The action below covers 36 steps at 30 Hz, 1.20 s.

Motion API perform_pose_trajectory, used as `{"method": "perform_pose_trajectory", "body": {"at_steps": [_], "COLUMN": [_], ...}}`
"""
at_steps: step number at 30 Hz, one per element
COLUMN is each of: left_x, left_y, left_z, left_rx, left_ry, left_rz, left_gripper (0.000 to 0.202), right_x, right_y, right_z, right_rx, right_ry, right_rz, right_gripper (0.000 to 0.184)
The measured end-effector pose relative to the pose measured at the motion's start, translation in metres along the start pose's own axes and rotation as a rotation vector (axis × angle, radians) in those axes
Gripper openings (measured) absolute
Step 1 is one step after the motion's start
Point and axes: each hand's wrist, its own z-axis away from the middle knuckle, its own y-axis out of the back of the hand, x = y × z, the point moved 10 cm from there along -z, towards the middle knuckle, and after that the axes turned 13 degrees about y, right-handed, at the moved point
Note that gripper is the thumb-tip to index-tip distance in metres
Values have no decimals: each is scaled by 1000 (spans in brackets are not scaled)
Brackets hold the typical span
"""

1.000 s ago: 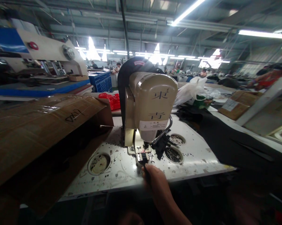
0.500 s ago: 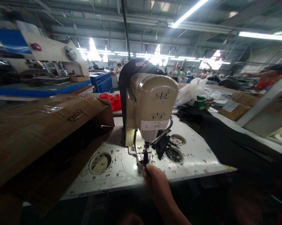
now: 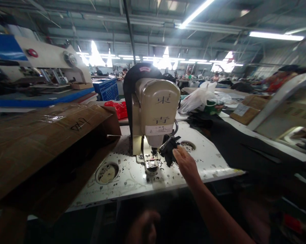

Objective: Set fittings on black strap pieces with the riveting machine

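Note:
A cream sewing machine head stands over a white table, its lit metal work plate bare under the needle. To the right of the needle lies a small heap of black fabric pieces. My right hand reaches to the heap's right edge, thumb and fingers pinched together on a black fabric piece; the fingertips are partly hidden. Low in front of the table, dark and smeared by motion, is my left hand; what its fingers hold, if anything, does not show.
An open cardboard box fills the left side. Round wells with black scraps, such as the left one, are set in the table. Black fabric covers the right side, near a white plastic bag. Other people work in the background.
My right hand has moved from the work plate right and up to the black heap. The black strip at the needle is gone from there. My left hand shows more at the bottom.

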Motion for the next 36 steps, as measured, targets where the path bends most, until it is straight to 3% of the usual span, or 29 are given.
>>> {"method": "perform_pose_trajectory", "body": {"at_steps": [3,5,8,11,15,23,27,32,36], "left_x": [16,24,27,30,38,41,39,36,34], "left_y": [-22,-27,-28,-34,-41,-27,-24,-20,-21], "left_z": [15,21,25,27,30,26,22,24,26], "left_rx": [-62,-45,39,60,65,134,146,193,175], "left_ry": [77,103,129,107,16,-112,-90,-20,46], "left_rz": [111,159,241,284,240,90,101,92,63], "left_gripper": [101,101,87,79,76,73,73,77,79], "right_x": [-15,-18,-21,-13,-8,-13,-8,-6,-8], "right_y": [10,-6,-49,-66,-67,-64,-68,-56,-56], "right_z": [15,55,131,167,164,155,157,146,142], "right_rx": [27,-127,-489,-525,-485,-522,-517,-456,-501], "right_ry": [116,114,92,28,5,-8,-51,-84,-119], "right_rz": [51,2,-122,-185,-169,-179,-235,-257,-268], "right_gripper": [59,40,19,15,13,18,19,23,30]}}
